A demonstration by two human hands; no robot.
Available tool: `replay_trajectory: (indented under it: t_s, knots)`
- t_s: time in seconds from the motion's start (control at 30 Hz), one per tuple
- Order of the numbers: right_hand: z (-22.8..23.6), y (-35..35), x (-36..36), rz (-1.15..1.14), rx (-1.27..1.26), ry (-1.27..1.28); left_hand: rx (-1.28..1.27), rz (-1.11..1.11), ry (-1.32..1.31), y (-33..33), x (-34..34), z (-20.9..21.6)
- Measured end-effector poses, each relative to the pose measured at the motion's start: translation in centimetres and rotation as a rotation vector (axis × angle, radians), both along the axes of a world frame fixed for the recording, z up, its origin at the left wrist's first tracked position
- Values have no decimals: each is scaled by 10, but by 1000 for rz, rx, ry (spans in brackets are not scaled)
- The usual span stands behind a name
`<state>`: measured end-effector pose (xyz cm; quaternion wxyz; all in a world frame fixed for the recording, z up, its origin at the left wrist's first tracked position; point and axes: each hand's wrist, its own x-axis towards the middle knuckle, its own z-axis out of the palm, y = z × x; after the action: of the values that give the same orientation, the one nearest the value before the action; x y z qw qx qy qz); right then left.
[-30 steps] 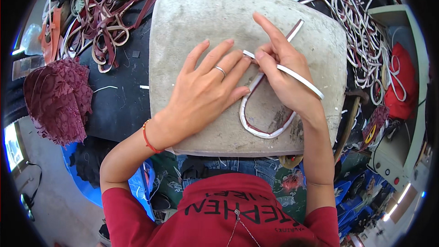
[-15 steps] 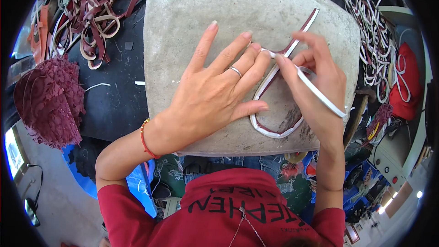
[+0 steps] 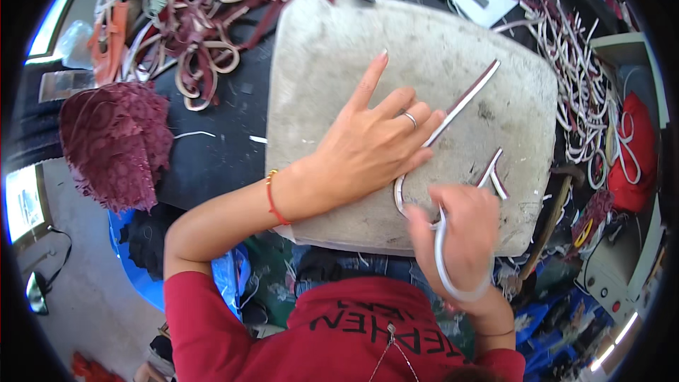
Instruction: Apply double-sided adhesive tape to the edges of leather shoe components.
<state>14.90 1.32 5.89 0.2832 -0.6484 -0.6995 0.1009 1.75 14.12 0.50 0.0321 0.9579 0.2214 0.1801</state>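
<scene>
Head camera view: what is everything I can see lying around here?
Worn grey stone work slab: one, centre, on the dark bench.
Long curved maroon strap with white edges: one, lying across the slab, bent into a loop near its front.
Pile of maroon and tan leather strips: many, upper left.
Bundle of dark red lace-like fabric: one, left.
Heap of white-edged straps: many, right of the slab.
Red cloth item: one, far right.
Thin white loop: one, over the right hand.
Left hand: flat on the slab, fingers pressing the strap; ring, red bracelet.
Right hand: gripping the strap's loop at the slab's front edge.
</scene>
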Motion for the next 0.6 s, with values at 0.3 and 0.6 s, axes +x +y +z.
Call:
replay_trajectory:
  t_s: [0.3, 0.6]
  knots:
    - [-51, -14, 1, -41, 245, -32, -249, 366, -297, 50, -46, 19]
    - [93, 76, 294, -651, 585, -597, -315, 889, -148, 174, -72, -6]
